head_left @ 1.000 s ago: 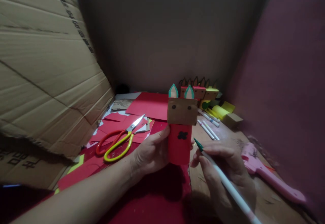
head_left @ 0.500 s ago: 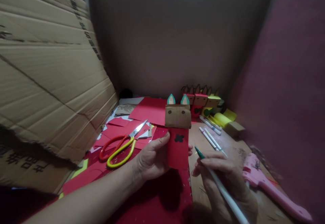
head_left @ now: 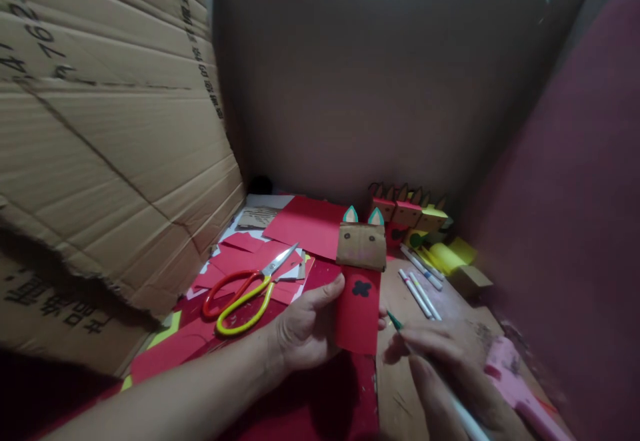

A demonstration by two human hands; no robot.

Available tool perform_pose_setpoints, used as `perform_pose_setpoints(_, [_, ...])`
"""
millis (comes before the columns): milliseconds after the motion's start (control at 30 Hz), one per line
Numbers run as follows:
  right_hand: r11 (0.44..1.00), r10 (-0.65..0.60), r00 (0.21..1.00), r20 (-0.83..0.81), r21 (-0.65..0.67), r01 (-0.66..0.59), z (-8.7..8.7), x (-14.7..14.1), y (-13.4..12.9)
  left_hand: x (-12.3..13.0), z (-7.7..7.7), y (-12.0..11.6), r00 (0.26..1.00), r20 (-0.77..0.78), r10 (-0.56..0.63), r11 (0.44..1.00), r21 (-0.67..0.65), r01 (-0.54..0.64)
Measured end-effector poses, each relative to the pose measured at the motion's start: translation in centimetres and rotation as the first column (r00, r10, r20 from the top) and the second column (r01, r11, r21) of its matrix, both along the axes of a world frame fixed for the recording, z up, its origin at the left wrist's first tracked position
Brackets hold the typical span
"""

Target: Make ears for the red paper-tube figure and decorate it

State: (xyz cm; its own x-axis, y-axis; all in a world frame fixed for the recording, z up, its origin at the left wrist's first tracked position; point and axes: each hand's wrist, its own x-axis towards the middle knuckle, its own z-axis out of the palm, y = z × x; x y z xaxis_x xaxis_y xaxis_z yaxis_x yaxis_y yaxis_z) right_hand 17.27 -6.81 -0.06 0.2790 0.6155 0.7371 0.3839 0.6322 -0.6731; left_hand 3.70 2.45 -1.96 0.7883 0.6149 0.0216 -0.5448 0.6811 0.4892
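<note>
A paper-and-cardboard animal figure (head_left: 361, 246) stands upright in my left hand (head_left: 313, 327), which is wrapped round its red body from the left and behind. The brown cardboard head carries two drawn eyes and two pointed ears edged in teal; a dark flower-like mark is on the red body. My right hand (head_left: 440, 367) grips a white marker pen (head_left: 463, 414), its green tip pointing up and left, close to the figure's right edge but apart from it. Left of the figure, scissors (head_left: 250, 291) with one red and one yellow handle lie partly open on red paper.
Similar figures (head_left: 407, 213) stand at the back right, near yellow paper (head_left: 450, 254). Several white markers (head_left: 419, 294) lie on the table. A pink glue gun (head_left: 515, 377) lies at right. Red sheets (head_left: 310, 225) cover the back; a large cardboard panel (head_left: 115, 127) rises at left.
The view has shifted, so the whole scene sits a little lower and further right. Both hands keep their holds on the figure and the marker pen.
</note>
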Motion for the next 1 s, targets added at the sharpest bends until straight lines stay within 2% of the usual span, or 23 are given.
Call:
perform_pose_setpoints(133, [0.986, -0.018, 0.982, -0.191, -0.168, -0.015, 0.0, -0.5, 0.4, 0.1, 0.5, -0.3, 0.997, 0.069, -0.020, 1.000, 0.002, 0.019])
perform_pose_setpoints(233, [0.981, 0.007, 0.973, -0.230, -0.187, -0.051, 0.0, -0.8, 0.8, 0.1, 0.9, -0.5, 0.993, 0.108, -0.040, 0.999, -0.013, 0.041])
perform_pose_setpoints(433, [0.996, 0.070, 0.992, -0.103, -0.043, -0.075, 0.6, -0.6, 2.0, -0.1, 1.0, -0.4, 0.990, 0.133, -0.042, 0.996, -0.071, 0.051])
perform_pose_setpoints(500, [0.997, 0.077, 0.996, -0.054, -0.012, -0.078, 0.9, -0.6, 2.4, -0.1, 0.9, -0.4, 0.994, 0.106, -0.014, 0.997, -0.077, 0.022])
perform_pose_setpoints(667, [0.994, 0.100, 0.995, -0.007, -0.051, -0.100, 1.5, -0.7, 3.0, 0.0, 1.3, -0.5, 0.997, 0.034, 0.076, 0.995, -0.062, -0.074])
perform_pose_setpoints(833, [0.995, 0.085, 0.994, 0.064, -0.048, -0.082, 1.5, -0.6, 3.3, 0.0, 1.8, -0.4, 0.993, 0.025, 0.113, 0.993, -0.022, -0.112])
perform_pose_setpoints(1000, [0.997, 0.069, 0.994, 0.084, -0.028, -0.066, 1.3, -0.8, 3.3, 0.2, 1.4, -0.3, 0.992, 0.007, 0.128, 0.992, -0.016, -0.128])
